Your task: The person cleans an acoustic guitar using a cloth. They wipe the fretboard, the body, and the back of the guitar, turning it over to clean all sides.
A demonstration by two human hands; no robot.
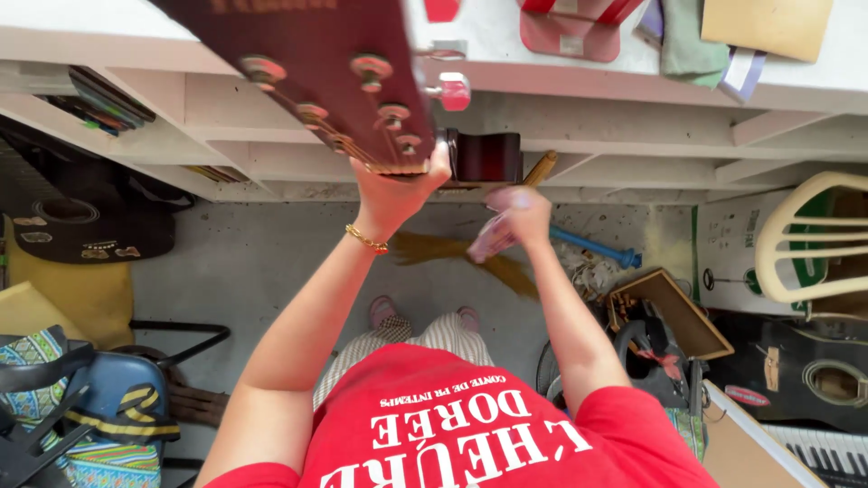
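1. Dark reddish-brown wooden guitar headstock (316,63) with round metal tuning pegs, raised close to the camera at top centre, tilted; neck end gripped from below at the nut.
2. Left hand (398,190), gold chain bracelet at the wrist, closed around the neck just under the headstock, bearing the instrument's weight.
3. Right hand (520,212), blurred, closed on a small pinkish object (493,239); kind of object not clear; held just right of the neck, not touching the headstock.
4. Glossy dark red guitar body part (486,155) visible just behind the two hands, under the white shelf edge.
5. As for progress: instrument lifted and steadied, small object in hand but not yet laid against strings or wood; no sign of any finished work on the headstock.
6. Beyond: white shelving (633,126) across the far side; straw broom with blue handle (579,244) on the grey concrete floor (235,271).
7. Far left, black guitar (81,226) lying flat; near left, blue chair with patterned cloth (99,407).
8. Right, cream plastic chair (814,244), open brown box (674,312), keyboard (827,456) at the near corner.
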